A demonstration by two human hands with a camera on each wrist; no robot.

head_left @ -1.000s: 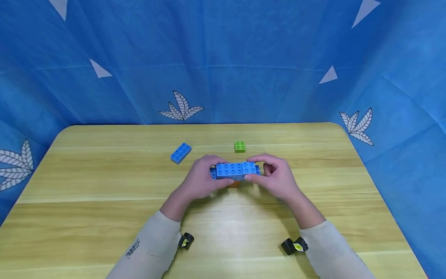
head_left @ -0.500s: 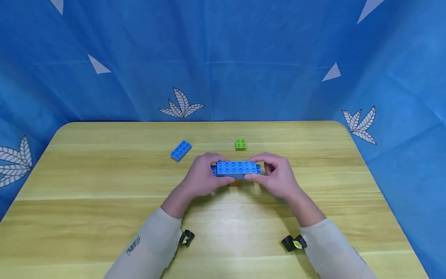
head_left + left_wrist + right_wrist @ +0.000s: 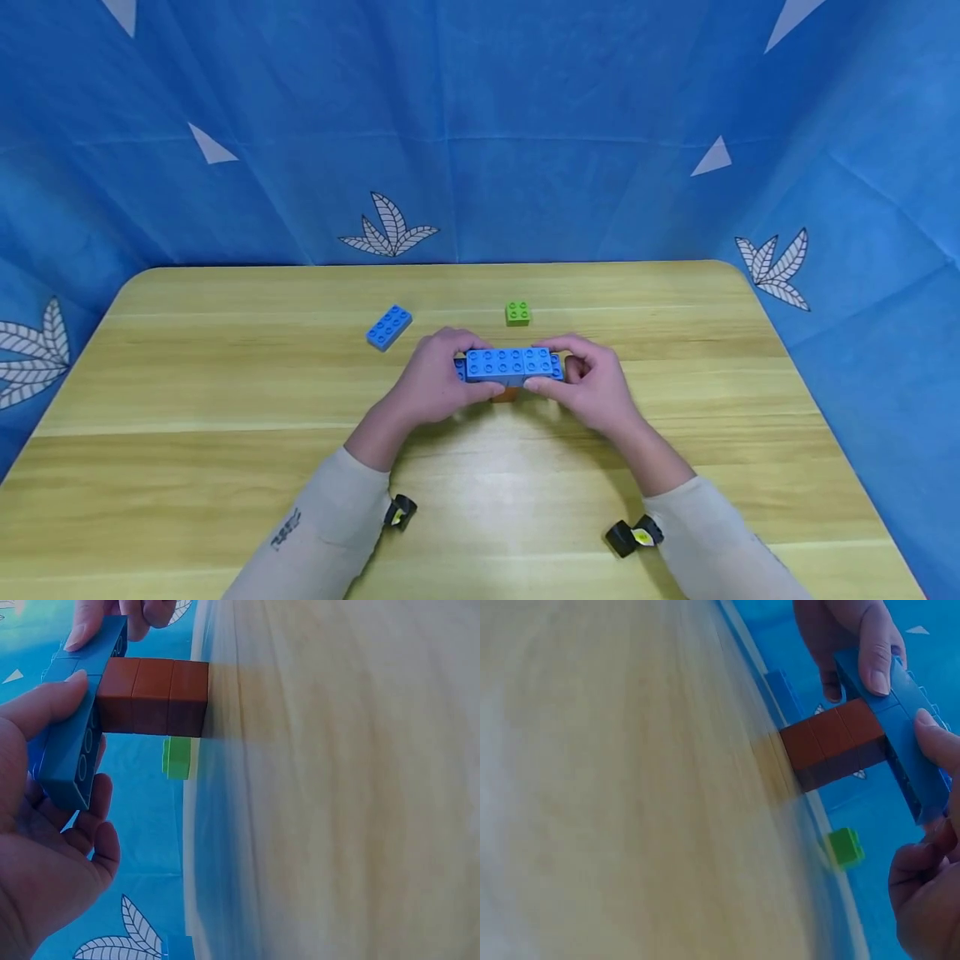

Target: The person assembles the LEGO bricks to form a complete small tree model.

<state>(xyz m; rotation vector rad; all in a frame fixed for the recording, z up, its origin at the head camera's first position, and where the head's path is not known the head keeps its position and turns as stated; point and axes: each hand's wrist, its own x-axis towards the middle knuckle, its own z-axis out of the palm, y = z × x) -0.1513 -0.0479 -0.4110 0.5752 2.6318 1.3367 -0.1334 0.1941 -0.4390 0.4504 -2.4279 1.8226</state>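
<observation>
A pillar of three stacked brown toy building bricks (image 3: 152, 697) stands on the table. Across its top lie two layers of blue building bricks (image 3: 495, 367), and the lower layer juts out a little at both ends. My left hand (image 3: 438, 379) grips the left part of the blue layers, thumb on the near side and fingers behind. At the right part, my right hand (image 3: 596, 387) pinches the top blue bricks between thumb and index finger. In the right wrist view both thumbs press on the near face of the blue bricks (image 3: 907, 742).
Behind the hands, a small green brick (image 3: 517, 314) sits on the wooden table (image 3: 225, 367). A loose blue brick (image 3: 389, 327) lies slantwise at the back left. A blue patterned cloth (image 3: 525, 200) hangs beyond the table's far edge.
Both hands keep their places on the blue bricks. My right thumb and fingers shift very slightly; the brick structure stays where it was.
</observation>
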